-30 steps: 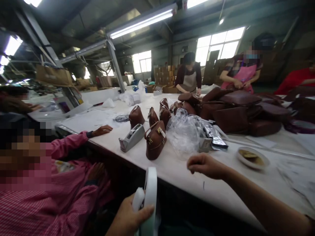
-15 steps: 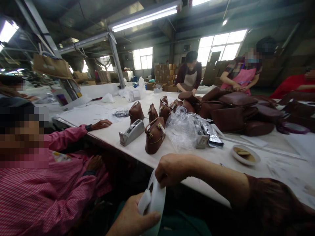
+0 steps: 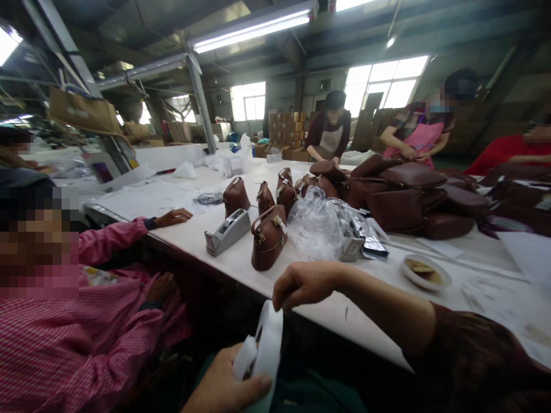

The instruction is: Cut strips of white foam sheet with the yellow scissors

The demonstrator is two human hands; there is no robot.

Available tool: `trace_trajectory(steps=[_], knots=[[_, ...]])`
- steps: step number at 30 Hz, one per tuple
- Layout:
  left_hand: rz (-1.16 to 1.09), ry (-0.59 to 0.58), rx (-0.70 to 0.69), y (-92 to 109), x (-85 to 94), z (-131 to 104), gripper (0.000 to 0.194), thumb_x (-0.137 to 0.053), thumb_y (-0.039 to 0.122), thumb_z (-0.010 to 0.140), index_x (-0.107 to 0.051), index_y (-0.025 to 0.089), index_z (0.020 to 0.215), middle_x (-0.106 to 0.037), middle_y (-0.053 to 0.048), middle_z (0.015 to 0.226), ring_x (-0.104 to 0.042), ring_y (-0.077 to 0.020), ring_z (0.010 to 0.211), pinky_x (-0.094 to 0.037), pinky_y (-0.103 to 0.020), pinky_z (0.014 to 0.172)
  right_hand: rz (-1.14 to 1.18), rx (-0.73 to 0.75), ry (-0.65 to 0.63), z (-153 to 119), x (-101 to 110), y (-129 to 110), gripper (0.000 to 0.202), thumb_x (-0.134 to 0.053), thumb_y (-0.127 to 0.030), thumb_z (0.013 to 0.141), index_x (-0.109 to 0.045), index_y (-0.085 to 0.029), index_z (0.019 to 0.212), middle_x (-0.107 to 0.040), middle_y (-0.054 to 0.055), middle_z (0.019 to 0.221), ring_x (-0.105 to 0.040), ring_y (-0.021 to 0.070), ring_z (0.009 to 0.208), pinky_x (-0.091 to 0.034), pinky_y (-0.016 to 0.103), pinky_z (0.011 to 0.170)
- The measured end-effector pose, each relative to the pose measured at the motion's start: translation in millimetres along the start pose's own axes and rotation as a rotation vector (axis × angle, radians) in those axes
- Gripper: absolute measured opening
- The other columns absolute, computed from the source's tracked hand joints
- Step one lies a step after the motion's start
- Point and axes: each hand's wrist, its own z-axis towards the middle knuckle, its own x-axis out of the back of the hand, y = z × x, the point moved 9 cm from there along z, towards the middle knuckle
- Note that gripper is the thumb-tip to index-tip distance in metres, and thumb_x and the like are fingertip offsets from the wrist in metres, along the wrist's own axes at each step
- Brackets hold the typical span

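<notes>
My left hand point(image 3: 230, 378) is closed around a flat white roll point(image 3: 275, 338) that looks like a roll of tape or labels, its thumb across the near side. Bent into a pinch, my right hand point(image 3: 301, 287) is at the roll's top rim; what lies between its fingertips is too small to see. Beyond my hands on the white table, a small brown leather handbag point(image 3: 269, 241) with a zip stands upright. Beside it sits a grey tape dispenser point(image 3: 228, 232). Crumpled clear plastic bags point(image 3: 316, 226) lie to the handbag's right.
A heap of brown leather bags point(image 3: 400, 206) covers the table's far right. A round dish point(image 3: 426, 272) holds small pieces near my right forearm. At my left a person in a checked pink sleeve point(image 3: 114, 238) rests a hand on the table edge. Other people work across the table.
My right hand has lifted slightly, from overlapping the roll to its top rim. The roll and my left hand have shifted a little left in view.
</notes>
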Motion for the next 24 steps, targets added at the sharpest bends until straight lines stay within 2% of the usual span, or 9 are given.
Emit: trace_trajectory(steps=[3, 5, 8, 11, 15, 18, 21, 24], knots=[[-0.05, 0.053, -0.006, -2.1, 7.2, 0.1, 0.057, -0.076, 0.059, 0.066, -0.069, 0.011, 0.097, -0.066, -0.005, 0.083, -0.055, -0.0172, 0.075, -0.042, -0.024, 0.066, 0.311, 0.015, -0.076, -3.5, -14.9, 12.3, 0.046, -0.06, -0.012, 0.078, -0.066, -0.015, 0.123, -0.071, 0.009, 0.106, -0.057, 0.0069, 0.057, -0.045, 0.017, 0.051], [-0.102, 0.129, 0.0, -5.1, 13.8, -0.7, 0.057, -0.077, 0.058, 0.066, -0.069, 0.011, 0.097, -0.067, -0.005, 0.082, -0.056, -0.0173, 0.074, -0.043, -0.024, 0.065, 0.54, 0.049, -0.074, -5.1, -25.8, 20.8, 0.059, -0.064, -0.013, 0.076, -0.057, -0.02, 0.134, -0.069, 0.013, 0.115, -0.056, 0.0061, 0.05, -0.044, 0.017, 0.045], [-0.182, 0.242, 0.015, -11.7, 20.9, -1.1, 0.059, -0.078, 0.057, 0.064, -0.069, 0.011, 0.1, -0.068, -0.006, 0.08, -0.058, -0.0179, 0.07, -0.044, -0.025, 0.062, 0.847, 0.127, -0.022, -6.3, -42.3, 31.0, 0.075, -0.072, -0.018, 0.074, -0.046, -0.026, 0.144, -0.074, 0.011, 0.098, -0.052, 0.0058, 0.04, -0.038, 0.016, 0.037], [-0.202, 0.284, 0.002, -15.2, 22.4, 2.1, 0.063, -0.079, 0.059, 0.063, -0.069, 0.01, 0.102, -0.07, -0.009, 0.081, -0.061, -0.0204, 0.071, -0.046, -0.027, 0.063, 1.028, 0.131, 0.005, -5.5, -62.4, 36.7, 0.083, -0.073, -0.018, 0.071, -0.04, -0.025, 0.147, -0.072, 0.004, 0.073, -0.044, 0.0045, 0.032, -0.031, 0.013, 0.033], [-0.147, 0.325, -0.005, -16.7, 25.7, 5.3, 0.062, -0.079, 0.061, 0.061, -0.069, 0.01, 0.095, -0.069, -0.007, 0.076, -0.061, -0.0207, 0.07, -0.046, -0.027, 0.062, 1.127, 0.083, 0.146, -4.7, -69.7, 41.9, 0.086, -0.071, -0.017, 0.066, -0.04, -0.023, 0.147, -0.066, -0.001, 0.06, -0.04, 0.0045, 0.031, -0.029, 0.012, 0.031], [-0.117, 0.324, -0.01, -14.5, 24.3, 5.1, 0.064, -0.079, 0.063, 0.06, -0.07, 0.01, 0.095, -0.069, -0.006, 0.074, -0.06, -0.0201, 0.07, -0.044, -0.026, 0.06, 1.08, 0.038, 0.266, -4.7, -66.8, 49.6, 0.083, -0.072, -0.02, 0.066, -0.045, -0.022, 0.144, -0.063, -0.002, 0.055, -0.038, 0.0049, 0.031, -0.03, 0.012, 0.031], [-0.126, 0.303, -0.024, -12.0, 19.8, 5.3, 0.068, -0.077, 0.064, 0.061, -0.069, 0.009, 0.1, -0.071, -0.009, 0.08, -0.06, -0.0208, 0.073, -0.045, -0.026, 0.062, 1.017, 0.017, 0.344, -2.0, -67.4, 57.5, 0.079, -0.076, -0.032, 0.07, -0.046, -0.019, 0.142, -0.059, -0.004, 0.05, -0.039, 0.0058, 0.032, -0.03, 0.013, 0.031], [-0.117, 0.306, -0.025, -14.6, 17.7, 7.3, 0.072, -0.076, 0.064, 0.062, -0.068, 0.008, 0.105, -0.072, -0.012, 0.084, -0.061, -0.0212, 0.074, -0.045, -0.027, 0.062, 1.017, 0.004, 0.505, 0.5, -64.4, 66.7, 0.07, -0.074, -0.048, 0.075, -0.054, -0.014, 0.133, -0.051, -0.007, 0.045, -0.038, 0.0062, 0.033, -0.027, 0.013, 0.03]])
